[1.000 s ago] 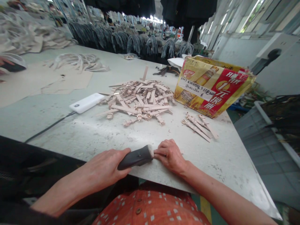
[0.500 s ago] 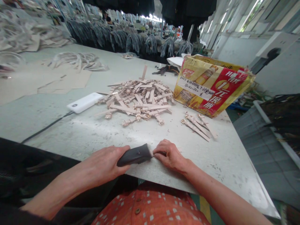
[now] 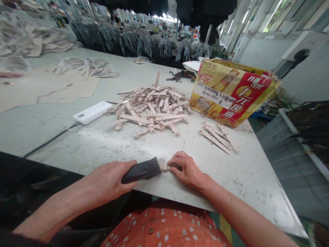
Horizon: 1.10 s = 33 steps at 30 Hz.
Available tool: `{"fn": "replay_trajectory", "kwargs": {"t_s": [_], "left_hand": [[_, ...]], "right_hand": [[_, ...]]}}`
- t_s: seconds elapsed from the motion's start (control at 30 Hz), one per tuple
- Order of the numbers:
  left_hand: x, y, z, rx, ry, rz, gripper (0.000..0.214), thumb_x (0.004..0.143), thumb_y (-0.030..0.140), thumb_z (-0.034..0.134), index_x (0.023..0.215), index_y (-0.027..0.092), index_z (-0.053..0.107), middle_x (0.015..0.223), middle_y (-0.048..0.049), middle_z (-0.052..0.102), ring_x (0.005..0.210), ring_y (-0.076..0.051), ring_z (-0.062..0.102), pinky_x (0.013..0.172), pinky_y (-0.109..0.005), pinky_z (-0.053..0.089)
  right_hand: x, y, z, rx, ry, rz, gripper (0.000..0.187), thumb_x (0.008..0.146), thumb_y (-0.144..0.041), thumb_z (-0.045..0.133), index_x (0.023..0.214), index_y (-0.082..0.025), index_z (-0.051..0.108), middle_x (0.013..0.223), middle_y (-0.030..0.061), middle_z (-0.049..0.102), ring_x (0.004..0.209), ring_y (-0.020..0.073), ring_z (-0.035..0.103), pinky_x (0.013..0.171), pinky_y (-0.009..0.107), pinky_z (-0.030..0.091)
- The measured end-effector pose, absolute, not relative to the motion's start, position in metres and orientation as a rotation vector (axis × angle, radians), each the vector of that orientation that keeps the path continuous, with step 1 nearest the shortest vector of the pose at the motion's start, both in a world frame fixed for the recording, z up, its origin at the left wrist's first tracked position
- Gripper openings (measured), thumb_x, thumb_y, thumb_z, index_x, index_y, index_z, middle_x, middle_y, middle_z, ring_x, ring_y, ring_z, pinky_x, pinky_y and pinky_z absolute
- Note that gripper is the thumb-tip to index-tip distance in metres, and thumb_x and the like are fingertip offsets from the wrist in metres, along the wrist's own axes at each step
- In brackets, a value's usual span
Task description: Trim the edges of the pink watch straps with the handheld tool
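Observation:
My left hand (image 3: 110, 180) is closed around a dark grey hand tool (image 3: 141, 170) that lies low over the near edge of the grey table (image 3: 102, 144). Its tip meets a small pale strap piece (image 3: 164, 167) pinched under the fingers of my right hand (image 3: 186, 169), which presses on the table. A heap of beige watch straps with gold buckles (image 3: 151, 109) lies in the middle of the table beyond my hands. A few more straps (image 3: 217, 135) lie side by side to the right of the heap.
A red and yellow carton (image 3: 231, 92) stands at the back right. A white power bank (image 3: 92, 112) with a black cable lies left of the heap. Cardboard sheets (image 3: 51, 91) and pale loops lie far left, where another person's hand (image 3: 10, 74) shows. The table's edge drops off on the right.
The tool and my left hand have slid a little to the left, drawing back from my right hand, so more of the pale strap piece shows between them.

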State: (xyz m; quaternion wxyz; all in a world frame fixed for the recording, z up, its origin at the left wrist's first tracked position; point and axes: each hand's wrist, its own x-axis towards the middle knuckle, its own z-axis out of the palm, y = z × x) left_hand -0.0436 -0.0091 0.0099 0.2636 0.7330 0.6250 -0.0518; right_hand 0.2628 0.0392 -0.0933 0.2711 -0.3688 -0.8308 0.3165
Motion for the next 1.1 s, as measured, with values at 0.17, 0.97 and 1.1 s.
{"fn": "replay_trajectory", "kwargs": {"t_s": [0.17,0.97,1.1], "left_hand": [[-0.03,-0.006,0.01,2.061,1.673,-0.178,0.032,0.09,0.047,0.067,0.113,0.029,0.081,0.096,-0.0084,0.089,0.094,-0.035,0.085,0.083,-0.038,0.056],[-0.037,-0.002,0.004,1.929,1.652,-0.023,0.026,0.088,0.05,0.066,0.097,0.029,0.077,0.091,-0.004,0.088,0.085,-0.03,0.083,0.078,-0.035,0.056],[-0.038,-0.002,0.003,1.923,1.662,-0.03,0.027,0.088,0.051,0.065,0.099,0.028,0.077,0.094,-0.006,0.088,0.088,-0.03,0.083,0.08,-0.036,0.056]], "right_hand": [[0.261,0.039,-0.094,-1.008,-2.239,0.846,0.017,0.096,-0.008,0.085,0.103,-0.023,0.089,0.098,0.0068,0.08,0.1,0.0244,0.071,0.094,0.039,0.056],[0.251,0.025,-0.105,-0.973,-2.486,0.298,0.022,0.112,-0.011,0.067,0.095,-0.021,0.077,0.097,0.0106,0.075,0.097,0.027,0.061,0.083,0.039,0.047],[0.252,0.028,-0.1,-0.996,-2.452,0.465,0.017,0.109,-0.009,0.066,0.098,-0.02,0.072,0.101,0.0095,0.073,0.098,0.0261,0.061,0.086,0.038,0.048]]}}
